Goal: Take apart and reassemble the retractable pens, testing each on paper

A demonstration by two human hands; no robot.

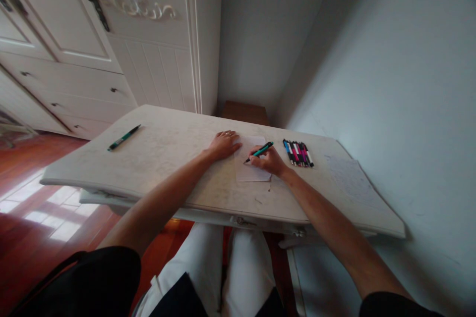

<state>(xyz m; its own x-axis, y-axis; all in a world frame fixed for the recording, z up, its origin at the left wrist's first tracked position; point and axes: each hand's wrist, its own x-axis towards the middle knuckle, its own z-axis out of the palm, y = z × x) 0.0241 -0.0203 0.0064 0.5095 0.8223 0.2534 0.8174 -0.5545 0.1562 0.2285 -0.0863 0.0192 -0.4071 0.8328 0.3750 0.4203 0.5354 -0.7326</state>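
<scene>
A green and black pen (265,148) sits in my right hand (270,161), its tip down at the sheet of white paper (253,174). That hand rests on the sheet's right side. My left hand (224,145) lies flat with the fingers stretched out, touching the desk and the paper's upper left edge; a ring shows on one finger. Just right of my right hand, several pens (298,153) in blue, pink, purple, black and white lie side by side in a row. Another green pen (124,137) lies alone at the desk's left.
The white desk (178,133) has drawer knobs along its front edge. A marked sheet of paper (351,178) lies at its right end, by the wall (409,84). Behind the desk stand a white cabinet (156,64) and a brown box-like piece (245,112).
</scene>
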